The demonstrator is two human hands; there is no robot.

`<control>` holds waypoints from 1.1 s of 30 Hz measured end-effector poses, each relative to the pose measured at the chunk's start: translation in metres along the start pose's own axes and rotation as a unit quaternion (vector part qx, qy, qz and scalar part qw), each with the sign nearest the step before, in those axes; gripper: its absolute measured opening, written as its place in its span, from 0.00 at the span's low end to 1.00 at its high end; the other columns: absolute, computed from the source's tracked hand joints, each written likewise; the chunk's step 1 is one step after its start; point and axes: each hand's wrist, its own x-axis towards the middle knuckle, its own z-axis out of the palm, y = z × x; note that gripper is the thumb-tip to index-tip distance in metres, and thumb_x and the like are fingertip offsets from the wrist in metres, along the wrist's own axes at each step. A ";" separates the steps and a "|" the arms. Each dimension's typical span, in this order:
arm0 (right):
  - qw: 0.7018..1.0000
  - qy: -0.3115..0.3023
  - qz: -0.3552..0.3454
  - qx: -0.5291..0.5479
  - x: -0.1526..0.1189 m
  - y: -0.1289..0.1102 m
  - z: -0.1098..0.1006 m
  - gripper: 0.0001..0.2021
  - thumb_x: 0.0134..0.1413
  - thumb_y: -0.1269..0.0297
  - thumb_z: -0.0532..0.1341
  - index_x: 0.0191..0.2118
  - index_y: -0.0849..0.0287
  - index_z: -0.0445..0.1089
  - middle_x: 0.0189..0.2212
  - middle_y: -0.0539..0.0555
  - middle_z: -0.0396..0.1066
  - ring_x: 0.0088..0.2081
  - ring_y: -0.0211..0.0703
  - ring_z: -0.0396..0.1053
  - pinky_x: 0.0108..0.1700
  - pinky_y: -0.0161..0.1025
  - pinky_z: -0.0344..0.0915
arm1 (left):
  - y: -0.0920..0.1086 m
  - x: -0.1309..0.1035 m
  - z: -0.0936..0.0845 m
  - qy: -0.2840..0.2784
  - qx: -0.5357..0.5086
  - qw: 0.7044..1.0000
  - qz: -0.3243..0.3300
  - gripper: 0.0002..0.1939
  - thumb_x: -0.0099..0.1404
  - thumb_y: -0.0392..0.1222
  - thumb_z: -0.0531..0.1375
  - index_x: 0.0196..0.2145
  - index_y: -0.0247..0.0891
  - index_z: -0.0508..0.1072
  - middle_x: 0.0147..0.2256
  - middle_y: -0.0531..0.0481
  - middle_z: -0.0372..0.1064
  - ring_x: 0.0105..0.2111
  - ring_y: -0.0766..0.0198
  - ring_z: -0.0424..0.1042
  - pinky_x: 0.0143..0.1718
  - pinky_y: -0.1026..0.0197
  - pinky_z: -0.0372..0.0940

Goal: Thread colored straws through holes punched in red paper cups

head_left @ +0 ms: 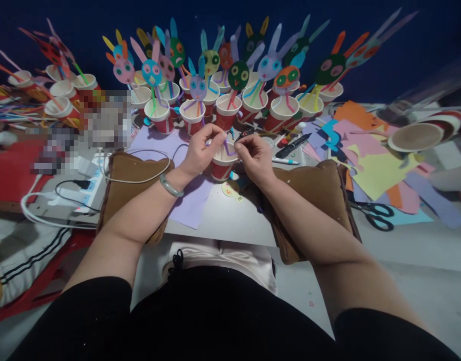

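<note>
A red and white paper cup (222,169) stands in front of me between my hands. A thin, bent purple pipe cleaner (228,149) shows in its mouth. My left hand (205,150), a bangle on its wrist, is closed in a pinch over the cup's left rim, on the pipe cleaner. Across the rim, my right hand (255,156) is pinched too; what lies between its fingertips is too small to make out. By the cup's base lies a yellow paper cutout (230,189) with small drawings.
Behind stand several cups with paper rabbit faces (197,87). Brown cushions (309,200) lie under my forearms. To the right are coloured paper scraps (381,170), black scissors (379,215) and stacked cups (416,136). A power strip (91,185) with cables sits left.
</note>
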 end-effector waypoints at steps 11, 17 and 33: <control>0.979 0.021 -0.150 -0.135 -0.005 -0.006 -0.006 0.14 0.60 0.47 0.68 0.36 0.53 0.74 0.35 0.52 0.75 0.43 0.50 0.73 0.53 0.53 0.67 | 0.004 -0.001 -0.002 -0.040 -0.003 0.999 0.018 0.22 0.66 0.64 0.65 0.35 0.40 0.79 0.35 0.49 0.79 0.38 0.62 0.78 0.46 0.57 0.72; 0.975 0.017 -0.169 -0.142 -0.007 -0.007 -0.006 0.10 0.64 0.52 0.65 0.37 0.53 0.74 0.33 0.51 0.75 0.40 0.47 0.73 0.54 0.53 0.65 | 0.004 0.000 -0.006 -0.061 -0.011 0.998 0.027 0.20 0.63 0.61 0.69 0.38 0.41 0.79 0.37 0.49 0.80 0.41 0.60 0.79 0.47 0.55 0.73; 0.985 -0.023 -0.123 -0.119 -0.006 -0.009 -0.008 0.14 0.68 0.47 0.61 0.40 0.52 0.75 0.34 0.52 0.76 0.41 0.49 0.73 0.59 0.56 0.63 | -0.004 0.005 -0.006 -0.090 -0.084 0.992 -0.028 0.23 0.60 0.63 0.71 0.36 0.40 0.77 0.34 0.52 0.76 0.37 0.64 0.77 0.42 0.59 0.73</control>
